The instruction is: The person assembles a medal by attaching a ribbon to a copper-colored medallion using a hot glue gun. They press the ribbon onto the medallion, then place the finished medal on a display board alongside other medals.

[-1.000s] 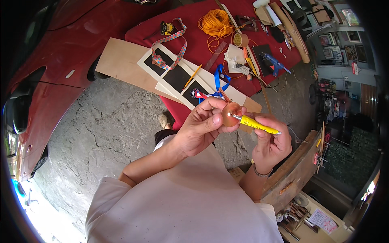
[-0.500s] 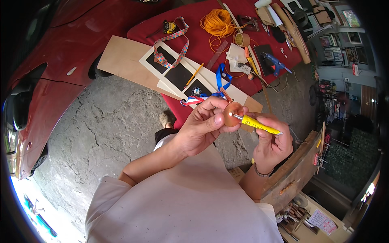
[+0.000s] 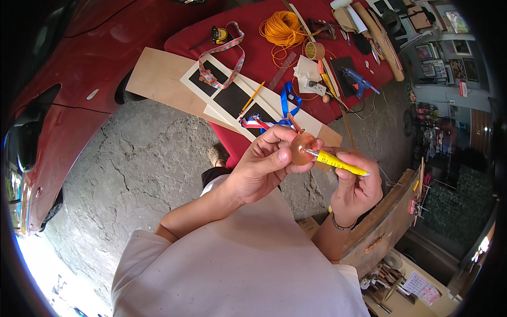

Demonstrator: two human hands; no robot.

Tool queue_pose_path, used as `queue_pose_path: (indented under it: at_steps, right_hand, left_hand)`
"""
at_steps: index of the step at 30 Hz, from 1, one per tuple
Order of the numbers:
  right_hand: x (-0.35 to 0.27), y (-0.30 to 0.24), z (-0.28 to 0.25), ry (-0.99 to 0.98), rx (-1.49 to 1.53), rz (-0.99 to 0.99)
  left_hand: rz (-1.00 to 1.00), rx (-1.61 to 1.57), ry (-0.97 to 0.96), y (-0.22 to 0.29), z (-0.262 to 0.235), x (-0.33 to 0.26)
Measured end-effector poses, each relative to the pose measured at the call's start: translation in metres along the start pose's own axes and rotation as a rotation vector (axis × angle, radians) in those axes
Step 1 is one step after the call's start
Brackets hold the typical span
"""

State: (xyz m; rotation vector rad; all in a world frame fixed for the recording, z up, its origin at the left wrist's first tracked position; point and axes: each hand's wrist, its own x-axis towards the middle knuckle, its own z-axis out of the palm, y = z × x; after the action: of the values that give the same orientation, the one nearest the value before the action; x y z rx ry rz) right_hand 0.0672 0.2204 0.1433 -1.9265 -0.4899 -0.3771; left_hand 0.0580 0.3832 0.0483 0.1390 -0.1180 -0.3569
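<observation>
While the left hand [image 3: 264,169] pinches a round copper-coloured disc [image 3: 302,149] between thumb and fingers, the right hand [image 3: 356,185] is closed around a yellow tube [image 3: 340,162]. Tube tip touches the disc face. Both items are held in the air above the concrete floor [image 3: 132,158], just in front of the near edge of the surface [image 3: 264,58], which carries a red cover. A ribbon [image 3: 288,103], blue with a red-and-white portion, hangs from the disc back onto the pale boards [image 3: 158,79] with black rectangles. A pencil [image 3: 252,98] lies on those boards. Farther back on the surface: an orange cord coil [image 3: 282,26], a tape roll [image 3: 315,50], a blue glue gun [image 3: 359,80] and a patterned strap [image 3: 224,58]. A red car [image 3: 58,79] stands at left.
</observation>
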Motion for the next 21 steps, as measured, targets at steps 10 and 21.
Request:
queue_pose_path:
  at_steps: [10,21]
  right_hand:
    - [-0.0059,-0.0008,-0.0033,0.046,0.018,0.006]
    - [-0.0098,0.0024,-0.0068,0.112,-0.010,-0.049]
  left_hand:
    - [-0.063,-0.121,-0.058,-0.0033,0.0010,0.0023]
    - [-0.080,-0.127,-0.046,-0.0084,0.0017,0.0013]
